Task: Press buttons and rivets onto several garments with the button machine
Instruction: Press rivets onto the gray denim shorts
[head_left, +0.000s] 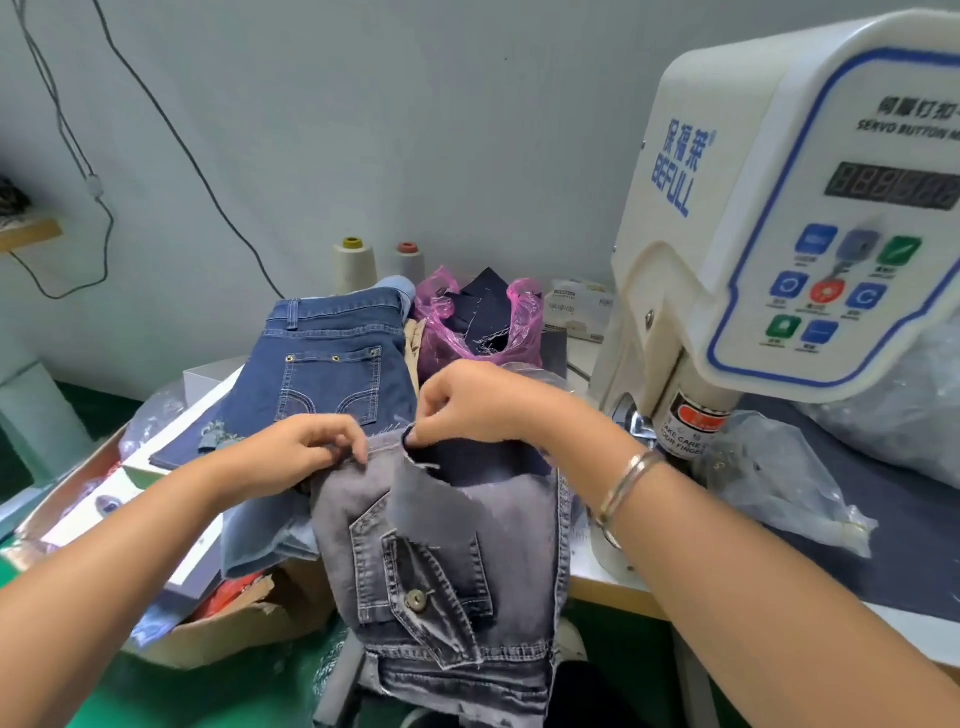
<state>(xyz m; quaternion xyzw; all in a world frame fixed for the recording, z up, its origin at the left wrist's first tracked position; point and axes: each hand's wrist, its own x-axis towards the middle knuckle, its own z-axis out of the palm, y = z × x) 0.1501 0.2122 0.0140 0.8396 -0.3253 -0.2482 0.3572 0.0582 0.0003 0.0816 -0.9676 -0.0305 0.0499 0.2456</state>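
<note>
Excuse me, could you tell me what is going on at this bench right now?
A person holds up a grey denim garment by its top edge, the left hand and the right hand each pinching the cloth. It already carries a metal button. The button machine stands to the right, with nothing under its press. Blue jeans lie behind.

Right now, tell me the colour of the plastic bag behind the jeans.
Pink plastic bag, translucent; head view.
</note>
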